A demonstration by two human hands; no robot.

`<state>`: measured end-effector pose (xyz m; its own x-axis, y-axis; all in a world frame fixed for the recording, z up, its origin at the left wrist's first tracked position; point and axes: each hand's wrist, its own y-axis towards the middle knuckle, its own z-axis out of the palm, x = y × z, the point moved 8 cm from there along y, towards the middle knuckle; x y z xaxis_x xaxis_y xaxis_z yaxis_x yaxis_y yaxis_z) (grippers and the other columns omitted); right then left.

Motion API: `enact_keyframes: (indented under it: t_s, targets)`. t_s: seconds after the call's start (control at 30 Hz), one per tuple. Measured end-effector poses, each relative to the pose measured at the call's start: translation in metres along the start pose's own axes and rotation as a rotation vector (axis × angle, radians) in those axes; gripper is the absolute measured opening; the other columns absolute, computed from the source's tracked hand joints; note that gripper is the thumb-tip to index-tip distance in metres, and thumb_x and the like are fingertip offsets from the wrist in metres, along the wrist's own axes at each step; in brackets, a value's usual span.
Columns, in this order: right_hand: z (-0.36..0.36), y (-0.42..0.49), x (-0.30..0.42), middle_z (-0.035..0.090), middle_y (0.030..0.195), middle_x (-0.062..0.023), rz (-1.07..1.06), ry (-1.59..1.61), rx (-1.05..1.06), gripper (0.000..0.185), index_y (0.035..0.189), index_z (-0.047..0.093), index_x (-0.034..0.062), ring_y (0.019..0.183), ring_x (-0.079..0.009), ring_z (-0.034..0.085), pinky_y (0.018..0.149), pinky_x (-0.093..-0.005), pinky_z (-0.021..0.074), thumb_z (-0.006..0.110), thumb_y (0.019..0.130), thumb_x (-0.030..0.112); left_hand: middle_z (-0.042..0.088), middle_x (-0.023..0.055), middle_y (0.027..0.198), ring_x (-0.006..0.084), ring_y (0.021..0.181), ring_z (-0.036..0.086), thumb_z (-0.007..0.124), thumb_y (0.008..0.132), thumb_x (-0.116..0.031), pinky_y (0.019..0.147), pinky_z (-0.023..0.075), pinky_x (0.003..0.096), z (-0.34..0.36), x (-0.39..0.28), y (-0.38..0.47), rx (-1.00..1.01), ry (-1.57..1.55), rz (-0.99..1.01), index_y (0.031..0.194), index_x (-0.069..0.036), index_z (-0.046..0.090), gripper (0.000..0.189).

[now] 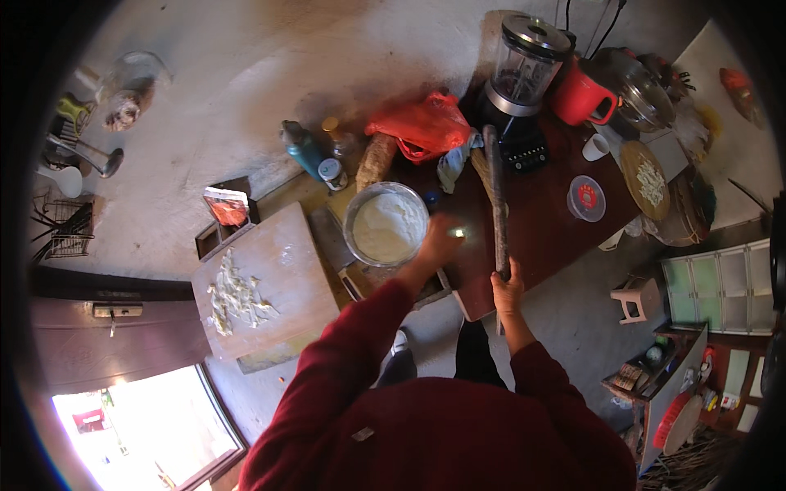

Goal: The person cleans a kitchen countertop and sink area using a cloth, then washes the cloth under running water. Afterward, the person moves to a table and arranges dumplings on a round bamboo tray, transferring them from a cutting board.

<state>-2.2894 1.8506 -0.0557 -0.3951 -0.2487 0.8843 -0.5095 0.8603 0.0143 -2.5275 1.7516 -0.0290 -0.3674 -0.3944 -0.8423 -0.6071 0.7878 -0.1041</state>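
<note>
My right hand (508, 288) is closed around the near end of a long wooden rolling pin (498, 202), which points away over the dark red tabletop (552, 202). My left hand (441, 238) is at the right rim of a metal bowl (385, 224) of flour; its fingers are blurred, so I cannot tell whether they grip anything. To the left, a floured wooden board (295, 258) bears a heap of pale dough strips (236, 294). A flat metal blade (327, 236), perhaps a cleaver, lies between board and bowl.
Behind the bowl are a red plastic bag (424, 126), a teal bottle (302, 147) and a jar (332, 173). A blender (522, 86), a red jug (580, 95), a white cup (595, 148) and a lidded round tub (586, 198) stand farther right. A stool (635, 299) is on the floor.
</note>
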Motion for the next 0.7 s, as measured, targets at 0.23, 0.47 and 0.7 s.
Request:
enact_keyframes:
  t_s: [0.23,0.47,0.7]
  targets:
    - [-0.014,0.072,-0.014,0.062,0.128,-0.0209,-0.040,-0.026,0.184,0.059,0.139,0.051,0.0004,0.118,-0.0337,0.060,0.103,-0.0401,0.0456,0.070,0.084,0.011,0.039,0.0284,0.147,0.0461,0.129,0.048,0.063,0.082,-0.014,0.106,0.0446,0.0461,0.014,0.019,0.147,-0.479,-0.077,-0.533,0.147,-0.010,0.033,0.072]
    - [-0.005,0.149,-0.007,0.054,0.140,-0.0226,-0.013,-0.080,0.331,0.058,0.143,0.048,0.0011,0.131,-0.0372,0.051,0.108,-0.0426,0.0412,0.067,0.090,0.016,0.070,0.0174,0.098,0.0357,0.094,0.068,0.075,0.080,-0.021,0.080,0.0531,0.0446,0.012,-0.010,0.117,-0.513,-0.083,-0.508,0.113,-0.004,0.064,0.039]
    - [0.008,0.190,-0.003,0.055,0.136,-0.0218,-0.298,-0.239,0.291,0.061,0.140,0.049,0.0005,0.126,-0.0354,0.053,0.108,-0.0433,0.0415,0.072,0.088,0.023,0.056,0.0107,0.127,0.0241,0.114,0.056,0.068,0.088,-0.016,0.097,0.0471,0.0352,0.011,-0.169,-0.041,-0.190,-0.719,-0.080,0.116,-0.001,0.067,0.032]
